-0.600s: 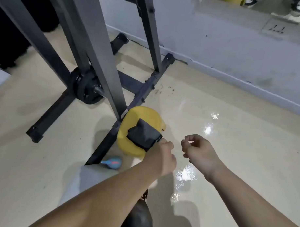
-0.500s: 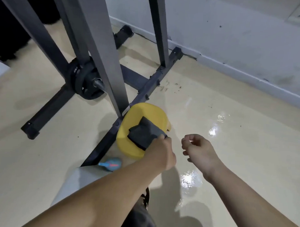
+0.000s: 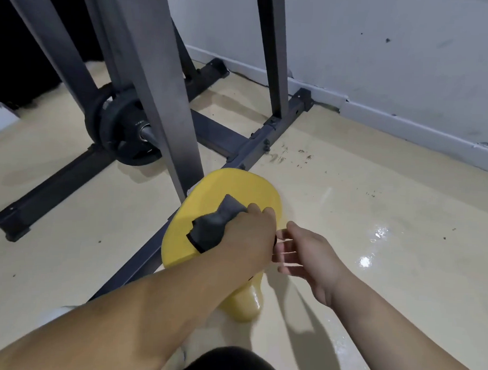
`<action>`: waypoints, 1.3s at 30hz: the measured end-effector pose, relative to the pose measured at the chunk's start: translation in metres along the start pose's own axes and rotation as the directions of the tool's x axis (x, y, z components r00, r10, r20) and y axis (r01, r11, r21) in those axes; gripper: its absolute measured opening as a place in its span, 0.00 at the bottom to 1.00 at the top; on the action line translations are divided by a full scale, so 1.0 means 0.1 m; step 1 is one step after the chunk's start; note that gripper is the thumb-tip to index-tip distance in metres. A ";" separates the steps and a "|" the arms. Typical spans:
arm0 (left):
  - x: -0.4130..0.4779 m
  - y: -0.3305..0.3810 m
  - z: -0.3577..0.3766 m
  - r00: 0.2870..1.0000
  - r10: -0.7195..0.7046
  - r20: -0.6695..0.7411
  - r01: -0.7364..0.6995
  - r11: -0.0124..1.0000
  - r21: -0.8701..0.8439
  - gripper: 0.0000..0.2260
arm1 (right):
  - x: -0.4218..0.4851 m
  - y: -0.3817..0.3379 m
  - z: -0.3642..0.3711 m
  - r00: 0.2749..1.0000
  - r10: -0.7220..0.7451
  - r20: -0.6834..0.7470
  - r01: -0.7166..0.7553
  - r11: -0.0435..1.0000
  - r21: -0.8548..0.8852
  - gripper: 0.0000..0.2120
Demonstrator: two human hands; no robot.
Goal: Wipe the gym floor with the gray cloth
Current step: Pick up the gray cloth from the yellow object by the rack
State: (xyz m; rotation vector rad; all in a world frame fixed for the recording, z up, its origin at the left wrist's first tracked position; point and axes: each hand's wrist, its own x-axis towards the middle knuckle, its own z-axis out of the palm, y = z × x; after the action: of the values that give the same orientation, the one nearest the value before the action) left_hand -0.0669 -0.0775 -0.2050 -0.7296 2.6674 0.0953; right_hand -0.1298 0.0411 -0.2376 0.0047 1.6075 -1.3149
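Observation:
A dark gray cloth (image 3: 213, 228) lies bunched on a yellow plastic object (image 3: 237, 190) that rests on the glossy beige gym floor (image 3: 375, 206). My left hand (image 3: 249, 237) is closed over the cloth's right end, gripping it. Just to its right, my right hand (image 3: 309, 259) hovers with fingers spread and blurred, holding nothing, its fingertips close to my left hand. Part of the cloth is hidden under my left hand.
A dark metal rack (image 3: 158, 79) with floor rails (image 3: 269, 133) stands right behind the yellow object, and black weight plates (image 3: 120, 130) hang on it. Dirt specks (image 3: 302, 156) lie near the rail. A white wall (image 3: 379, 65) runs along the right. My knee (image 3: 231, 363) shows at the bottom.
My left hand has closed over the gray cloth and bunched it. My right hand has uncurled its fingers and moved closer to the left. The view has dropped nearer the floor.

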 end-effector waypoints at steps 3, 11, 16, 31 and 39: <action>-0.18 0.14 -0.31 0.998 0.014 -0.062 -0.021 0.994 -0.110 0.07 | -0.23 -0.03 -0.09 0.997 0.011 0.077 -0.021 0.992 0.128 0.25; -0.90 1.44 -0.60 0.890 0.455 0.008 -0.355 0.704 -0.616 0.08 | -1.23 0.08 -1.33 0.998 0.024 0.060 -0.053 0.825 0.562 0.20; -0.82 2.03 -0.24 0.893 0.449 -0.023 -0.339 0.640 -0.690 0.09 | -1.65 0.54 -2.08 0.992 0.007 -0.126 0.075 0.768 0.635 0.15; -0.75 3.08 -0.41 0.908 0.303 0.290 0.058 0.595 -0.802 0.13 | -1.92 0.92 -3.09 0.955 -0.084 -0.284 0.237 0.790 0.565 0.16; -0.93 3.47 -0.73 0.943 0.304 0.139 -0.103 0.659 -0.745 0.12 | -2.00 1.00 -3.18 0.777 -0.163 -0.608 0.323 0.932 0.163 0.18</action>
State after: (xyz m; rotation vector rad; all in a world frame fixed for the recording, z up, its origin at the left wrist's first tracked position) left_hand -0.1923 0.2544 -0.1138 -0.5553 2.3911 1.2997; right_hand -0.1917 0.4241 -0.2096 0.4166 1.9810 -1.8517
